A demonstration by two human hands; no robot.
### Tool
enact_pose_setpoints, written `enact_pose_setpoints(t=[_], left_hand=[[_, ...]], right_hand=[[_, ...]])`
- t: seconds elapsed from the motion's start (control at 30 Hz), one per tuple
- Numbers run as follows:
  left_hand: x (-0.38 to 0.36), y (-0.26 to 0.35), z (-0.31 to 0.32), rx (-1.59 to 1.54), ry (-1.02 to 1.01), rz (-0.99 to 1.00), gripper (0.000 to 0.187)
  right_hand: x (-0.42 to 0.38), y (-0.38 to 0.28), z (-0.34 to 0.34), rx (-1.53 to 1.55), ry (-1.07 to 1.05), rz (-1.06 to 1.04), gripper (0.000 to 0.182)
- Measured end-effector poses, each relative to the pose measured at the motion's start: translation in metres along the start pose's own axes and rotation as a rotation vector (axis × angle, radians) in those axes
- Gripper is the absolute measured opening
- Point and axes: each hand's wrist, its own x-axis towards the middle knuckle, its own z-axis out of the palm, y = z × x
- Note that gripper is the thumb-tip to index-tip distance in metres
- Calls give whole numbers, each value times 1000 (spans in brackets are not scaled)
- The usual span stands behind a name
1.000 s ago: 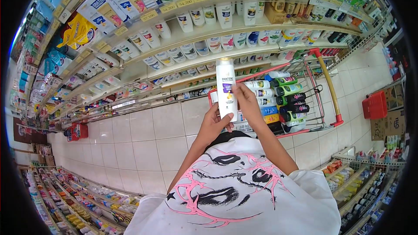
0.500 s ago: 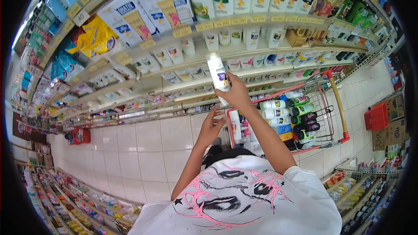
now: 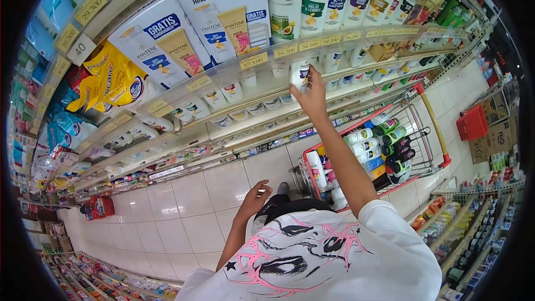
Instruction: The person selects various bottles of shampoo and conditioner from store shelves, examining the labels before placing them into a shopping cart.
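Observation:
A white Pantene shampoo bottle (image 3: 301, 74) with a purple label is gripped in my right hand (image 3: 313, 96), fingers wrapped round its side. The bottle stands at the edge of the second shelf, just under the upper price rail; its top is partly hidden by that rail. Similar white bottles (image 3: 333, 61) stand to its right. My left hand (image 3: 256, 197) hangs low over the floor tiles, touching nothing, with its fingers loosely apart.
A red-rimmed shopping cart (image 3: 417, 176) full of bottles stands to my right, under my right arm. The upper shelf holds large Pantene bottles (image 3: 315, 6) and boxed sets (image 3: 161, 47). A red basket (image 3: 472, 122) and cardboard boxes (image 3: 496, 140) are farther right.
My right hand has carried the shampoo bottle forward and up to the shelf. My left hand has dropped away from the bottle, back towards my body. The view has come closer to the shelves.

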Motion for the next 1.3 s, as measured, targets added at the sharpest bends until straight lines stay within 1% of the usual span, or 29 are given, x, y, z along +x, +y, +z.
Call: enact_pose_setpoints(t=[0.07,0.1,0.17,0.2,0.27,0.53,0.6,0.67,0.8,0.87,0.97,1.2,1.27,1.3], left_hand=[[0,-9,-7,21,-15,9,44],[0,-9,-10,52,-18,-18,43],[2,-9,-17,90,-25,-39,43],[4,-9,-19,83,-19,-32,42],[7,-10,-24,79,-15,-21,41],[23,-19,-34,85,-22,-3,41],[25,-21,-35,85,-39,4,41],[28,-26,-36,86,-55,9,41],[30,-34,-38,76,-73,-3,40],[28,-35,-39,71,-68,-2,40],[25,-39,-42,51,-56,-17,40],[24,-54,-49,58,-23,6,39],[25,-56,-53,54,-15,13,39],[25,-56,-55,51,-3,2,38]], right_hand=[[9,0,0,25,34,-29,76],[12,2,1,19,41,-25,76],[20,1,3,-85,93,-79,71],[23,0,3,-87,99,-79,71],[28,-3,2,-108,91,-62,66],[37,-9,4,-102,125,-120,63],[38,-7,5,-88,150,-139,62],[41,-4,7,-128,120,-125,60],[41,9,13,-120,136,-117,57],[38,13,16,-126,155,-158,55],[36,10,18,-165,135,-110,59],[31,11,24,-195,167,-91,69],[29,15,25,-230,218,-158,69],[28,20,24,-234,216,-158,69]])
